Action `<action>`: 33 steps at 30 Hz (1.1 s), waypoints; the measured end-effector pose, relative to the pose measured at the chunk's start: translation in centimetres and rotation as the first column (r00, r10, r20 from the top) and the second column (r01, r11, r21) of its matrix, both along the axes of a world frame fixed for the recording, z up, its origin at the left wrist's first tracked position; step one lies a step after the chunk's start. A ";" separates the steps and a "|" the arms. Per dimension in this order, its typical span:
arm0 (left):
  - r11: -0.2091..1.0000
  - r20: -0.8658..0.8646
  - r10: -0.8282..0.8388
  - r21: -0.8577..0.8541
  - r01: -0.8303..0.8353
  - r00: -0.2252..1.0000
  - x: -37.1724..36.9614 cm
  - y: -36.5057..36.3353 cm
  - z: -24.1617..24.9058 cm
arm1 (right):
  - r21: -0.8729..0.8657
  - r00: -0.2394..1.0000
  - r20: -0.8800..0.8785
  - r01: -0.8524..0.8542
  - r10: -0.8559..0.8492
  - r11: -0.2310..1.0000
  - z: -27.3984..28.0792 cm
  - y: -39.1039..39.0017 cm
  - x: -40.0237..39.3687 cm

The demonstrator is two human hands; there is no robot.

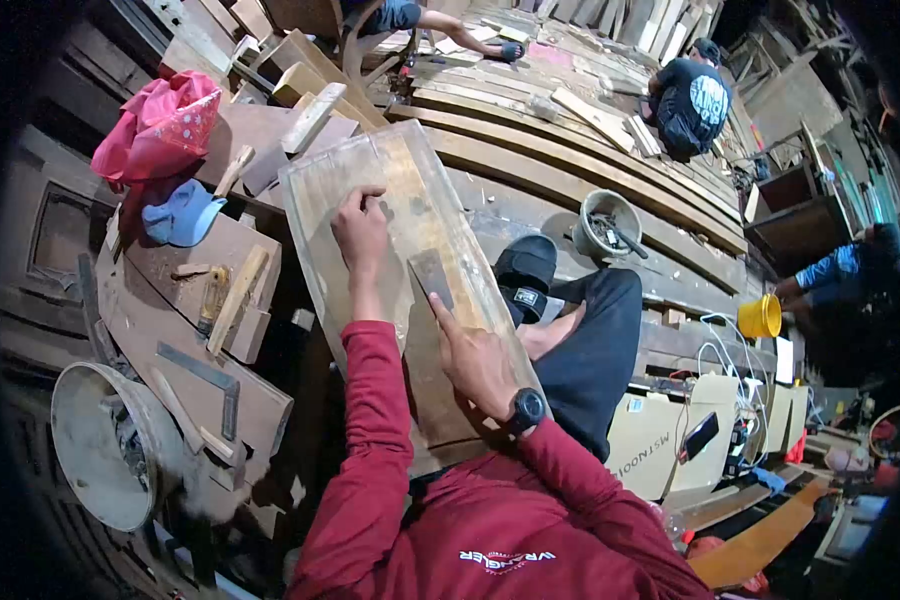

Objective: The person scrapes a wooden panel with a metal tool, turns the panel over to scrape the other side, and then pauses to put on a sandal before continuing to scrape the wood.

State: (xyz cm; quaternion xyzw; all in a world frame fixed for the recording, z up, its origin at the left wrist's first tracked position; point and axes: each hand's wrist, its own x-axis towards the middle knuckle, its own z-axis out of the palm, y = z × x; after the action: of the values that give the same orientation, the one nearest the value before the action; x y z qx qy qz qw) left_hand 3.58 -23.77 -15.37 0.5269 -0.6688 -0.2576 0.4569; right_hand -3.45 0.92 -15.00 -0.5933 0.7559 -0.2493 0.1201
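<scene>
A wooden panel (pixel 440 210) with a pale border lies across my lap, its lower part darker and smoother than its upper part. My right hand (pixel 478 365) grips a putty knife (pixel 431 278), index finger stretched along the flat metal blade, which rests on the panel near its middle. Up and to the left, my left hand (pixel 362 235) is over the panel with its fingers curled in; whatever they may hold is hidden. Its knuckles are close to the panel's surface.
At left, a workbench (pixel 160 300) carries a metal square (pixel 210 375) and a blue cap (pixel 182 212); a white bucket (pixel 110 440) is beside it. A grey pail (pixel 608 225) stands ahead, near stacked planks (pixel 570 160). Another person (pixel 692 100) sits farther off.
</scene>
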 end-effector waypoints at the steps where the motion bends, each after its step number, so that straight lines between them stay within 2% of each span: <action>1: 1.000 0.003 0.006 -0.008 -0.006 1.000 0.1 -0.4 -0.4 | 0.081 1.000 -0.017 -0.017 0.019 0.997 1.6 -0.2 0.0; 3: 0.998 -0.026 -0.018 -0.054 0.017 0.999 0.4 -0.7 -0.6 | 0.253 0.998 -0.038 -0.046 0.057 0.967 4.5 0.8 0.1; 7: 1.000 -0.006 -0.014 -0.024 0.014 1.000 0.0 0.1 -0.6 | 0.112 0.999 -0.037 -0.033 0.038 0.993 3.9 -0.3 -0.7; 8: 1.000 -0.004 -0.010 -0.025 0.010 1.000 0.0 0.1 -0.5 | 0.084 1.000 0.009 -0.006 0.005 0.996 3.3 -1.0 -0.9; 9: 0.999 0.000 -0.004 -0.033 0.004 1.000 0.1 -0.2 -0.2 | 0.110 1.000 0.019 -0.007 0.005 0.994 3.9 -1.1 -0.9; 10: 0.996 -0.041 0.029 0.091 -0.025 0.999 -0.1 0.4 1.0 | 0.133 0.999 0.032 -0.008 0.004 0.991 4.8 -0.9 -0.8; 13: 0.997 -0.030 0.004 0.072 -0.002 1.000 0.2 -0.2 0.2 | 0.126 1.000 0.012 -0.018 0.016 0.992 4.7 -0.2 -0.1; 14: 0.999 -0.011 0.003 -0.039 -0.003 1.000 0.3 -0.4 -0.6 | 0.136 1.000 -0.014 -0.001 0.002 0.991 4.5 -0.2 -0.1; 18: 1.000 -0.075 -0.002 0.001 0.002 0.997 0.0 -0.3 -0.2 | 0.105 1.000 -0.008 0.020 -0.019 0.994 5.0 -1.1 -0.8; 21: 0.999 -0.049 -0.004 -0.043 0.002 0.999 0.3 -0.4 -0.2 | 0.121 1.000 0.003 0.019 -0.019 0.992 5.3 0.4 0.1; 22: 0.999 0.009 0.031 -0.040 -0.031 0.999 0.2 -0.1 0.1 | 0.098 1.000 0.009 0.016 -0.017 0.995 5.0 0.4 0.2; 25: 0.999 -0.094 -0.004 -0.045 0.000 0.996 0.1 0.0 0.0 | 0.091 0.999 -0.006 0.045 -0.045 0.995 4.6 -0.5 -0.3; 26: 1.000 -0.062 0.005 -0.021 -0.007 0.998 0.1 0.3 0.3 | 0.085 0.999 -0.015 0.052 -0.051 0.995 4.7 -1.2 -0.4; 29: 1.000 -0.057 -0.015 -0.027 0.013 0.998 0.4 -0.1 0.1 | 0.143 1.000 -0.022 -0.014 0.018 0.990 5.8 0.3 0.1; 33: 0.995 -0.056 -0.007 -0.100 0.001 0.998 0.1 -0.2 -0.3 | 0.187 1.000 -0.002 0.003 -0.002 0.982 6.4 -0.2 0.1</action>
State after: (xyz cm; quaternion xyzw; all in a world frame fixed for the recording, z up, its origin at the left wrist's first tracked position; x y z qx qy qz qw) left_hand 3.70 -23.94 -15.70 0.4945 -0.6687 -0.2394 0.5010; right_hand -3.38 0.68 -8.58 -0.5787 0.7768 -0.1768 0.1742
